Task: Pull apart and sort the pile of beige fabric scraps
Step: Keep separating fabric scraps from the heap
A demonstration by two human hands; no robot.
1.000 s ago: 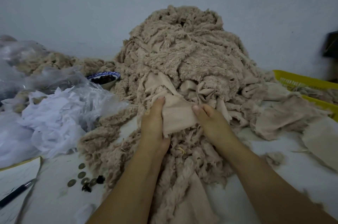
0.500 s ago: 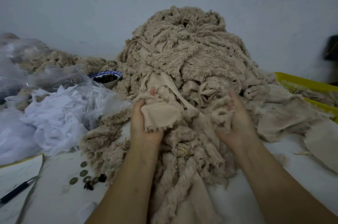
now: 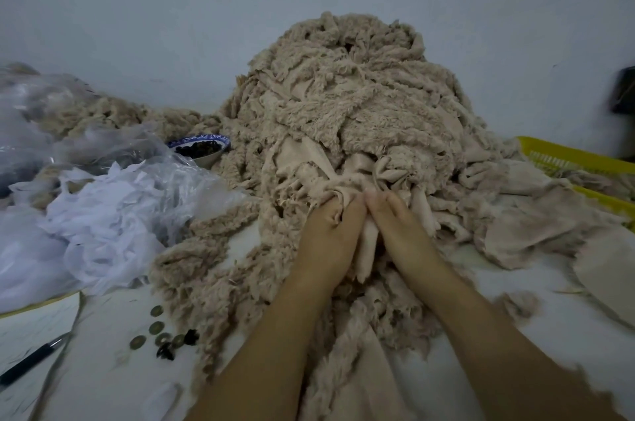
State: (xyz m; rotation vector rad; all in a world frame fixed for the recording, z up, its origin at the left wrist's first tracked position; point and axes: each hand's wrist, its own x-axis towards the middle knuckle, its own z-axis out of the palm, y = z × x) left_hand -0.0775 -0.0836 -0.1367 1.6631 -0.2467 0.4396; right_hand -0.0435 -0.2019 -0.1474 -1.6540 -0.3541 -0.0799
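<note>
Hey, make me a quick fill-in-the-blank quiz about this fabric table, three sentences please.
1. The basket right of the pile is ___.
2. The blue-rimmed bowl sits to the pile's ___.
3. The left hand and right hand both grip scraps coloured ___.

Missing words: yellow; left; beige.

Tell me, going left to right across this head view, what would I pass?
Pen → coins → left hand, gripping a beige scrap → right hand → yellow basket. The big pile and white scraps spread too wide to place.
</note>
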